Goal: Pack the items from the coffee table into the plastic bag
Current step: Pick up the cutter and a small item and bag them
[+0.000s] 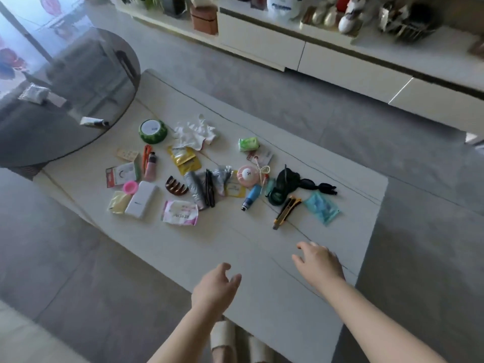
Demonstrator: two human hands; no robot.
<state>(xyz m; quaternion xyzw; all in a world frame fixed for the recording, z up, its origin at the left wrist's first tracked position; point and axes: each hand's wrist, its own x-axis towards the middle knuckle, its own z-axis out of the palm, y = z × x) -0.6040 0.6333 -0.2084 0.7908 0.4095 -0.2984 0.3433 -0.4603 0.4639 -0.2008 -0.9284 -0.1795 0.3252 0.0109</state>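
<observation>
packing not started, both hands empty over coffee table (183, 247)
left hand (213, 289) and right hand (318, 264) loose, fingers spread, lower centre. items all still mid-frame: utility knife (286, 209), power bank (141, 199), wipes pack (180, 212). white plastic bag (196, 132) crumpled above them.

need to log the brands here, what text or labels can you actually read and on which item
"BEPLIN"-like pink letters, upside down and blurred: wet wipes pack.
Small blue mark, unreadable: white power bank.
Print too small to read: yellow sachet, gold pouch, round green tin.
</observation>
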